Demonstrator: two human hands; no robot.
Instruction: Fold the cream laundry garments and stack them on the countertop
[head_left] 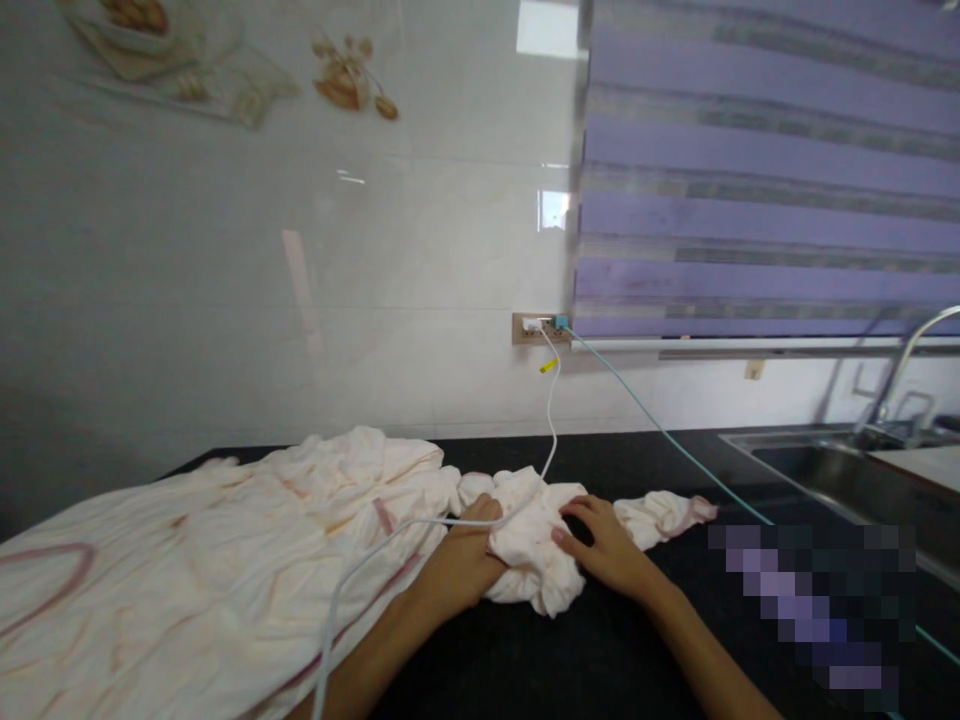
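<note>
A large cream-white cloth with pink trim [247,540] spreads in wrinkles over the left of the dark counter, and its middle part is gathered into a bunch [536,545]. Into the bunch's left side presses my left hand [472,550], its fingertips sunk in the folds. My right hand [604,545] curves against the opposite side, thumb and fingertips on the cloth with a gap between them. A narrow trimmed end [664,515] sticks out beyond my right hand. A white cable [352,570] passes over the cloth and across my left hand.
The white cable's plug [531,325] and a teal plug [560,322] sit in the wall socket. A teal cable [675,440] slants down over the counter [600,660]. To the right are a metal sink [832,465] and faucet [900,360]; a purple striped blind [750,220] hangs above.
</note>
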